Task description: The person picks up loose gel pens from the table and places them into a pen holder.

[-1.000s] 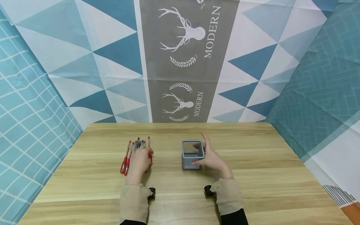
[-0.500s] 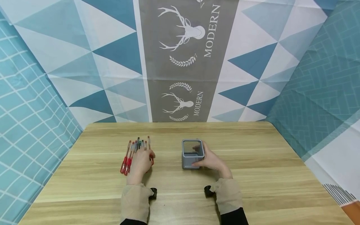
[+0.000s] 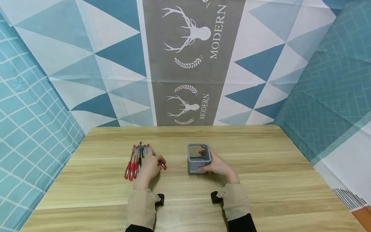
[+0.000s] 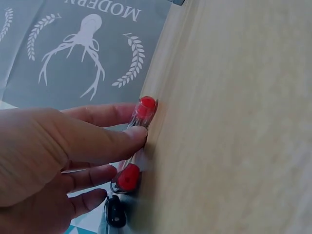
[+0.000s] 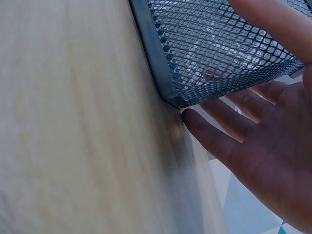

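Note:
My left hand [image 3: 149, 167] pinches a clear pen with a red cap [image 4: 145, 107] between thumb and index finger, its red end pointing right. Beneath and beside that hand lie several pens [image 3: 134, 163], most with red grips and some black or green, partly hidden by the fingers. The left wrist view shows another red-ended pen [image 4: 128, 178] and a black-ended pen [image 4: 115, 212] by the lower fingers. To the right, an upright grey mesh pen holder [image 3: 195, 168] stands on the table. My right hand [image 3: 219, 165] grips it from the right, thumb on the front side, other fingers behind.
The wooden table [image 3: 261, 193] reaches back to a patterned cloth wall [image 3: 185, 64] with deer prints. Blue-green cloth hangs along the left and right sides. Bare wood lies between the pens and the holder.
My left hand has shifted right with a red-capped pen, uncovering a black pen among the others. The right hand's fingers have closed round the pen holder, which has stayed in place.

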A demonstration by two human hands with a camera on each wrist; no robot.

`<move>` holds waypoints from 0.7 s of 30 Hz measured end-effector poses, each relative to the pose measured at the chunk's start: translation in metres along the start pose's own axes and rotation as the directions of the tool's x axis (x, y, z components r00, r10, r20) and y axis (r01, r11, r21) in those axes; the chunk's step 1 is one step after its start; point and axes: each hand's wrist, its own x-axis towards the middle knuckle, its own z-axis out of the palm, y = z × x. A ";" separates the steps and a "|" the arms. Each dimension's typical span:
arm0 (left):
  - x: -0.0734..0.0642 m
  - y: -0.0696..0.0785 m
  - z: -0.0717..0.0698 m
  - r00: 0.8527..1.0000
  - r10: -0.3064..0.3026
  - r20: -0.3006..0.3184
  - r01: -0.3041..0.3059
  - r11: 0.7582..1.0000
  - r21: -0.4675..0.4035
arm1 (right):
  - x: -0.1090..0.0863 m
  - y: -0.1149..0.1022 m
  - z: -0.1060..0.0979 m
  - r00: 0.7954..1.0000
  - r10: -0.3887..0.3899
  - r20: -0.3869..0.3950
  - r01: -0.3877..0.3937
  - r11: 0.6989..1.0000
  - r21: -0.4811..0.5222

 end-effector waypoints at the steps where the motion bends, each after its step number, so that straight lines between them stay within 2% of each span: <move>1: 0.000 0.000 0.000 1.000 -0.002 0.001 0.002 1.000 -0.013 | 0.000 0.000 0.000 1.000 0.004 -0.001 -0.004 1.000 0.001; 5: -0.001 0.000 0.000 1.000 0.012 0.005 -0.012 1.000 -0.012 | 0.000 0.000 0.000 1.000 0.006 -0.006 -0.006 1.000 -0.016; 12: 0.001 0.001 0.000 0.996 0.077 0.035 -0.078 0.997 0.028 | 0.000 -0.003 -0.001 1.000 0.005 -0.018 -0.005 1.000 -0.011; 21: 0.000 0.006 -0.003 0.994 0.087 0.071 -0.088 0.996 0.012 | -0.002 -0.002 0.001 1.000 0.008 -0.022 -0.008 1.000 0.005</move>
